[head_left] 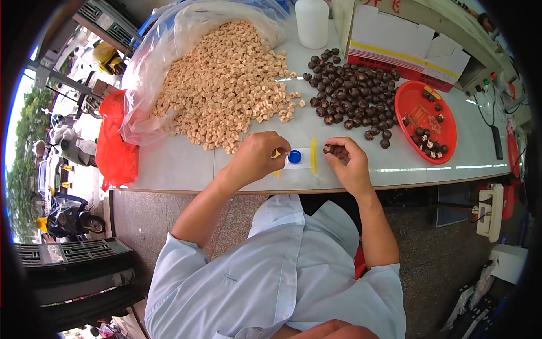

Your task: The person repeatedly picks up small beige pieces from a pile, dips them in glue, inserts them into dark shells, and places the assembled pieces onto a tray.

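My right hand [351, 168] pinches a dark brown round nut-like ball [328, 148] between thumb and fingers, just above the table's front edge. My left hand [261, 152] has its fingers pressed together beside a small blue round cap-like piece [294, 156]. Whatever lies between those fingertips is too small to make out. The blue piece sits on a whitish patch of the table between my hands, with a yellow tape strip [314, 156] on its right side. Many similar dark balls [355, 87] lie in a loose heap beyond my right hand.
A large heap of pale, blocky pieces [220, 79] spills from a clear plastic bag [141, 96]. A red oval tray [415, 116] holds several dark balls. Also on the table are a white bottle [311, 25], an open carton [403, 48] and a red plastic bag [116, 141].
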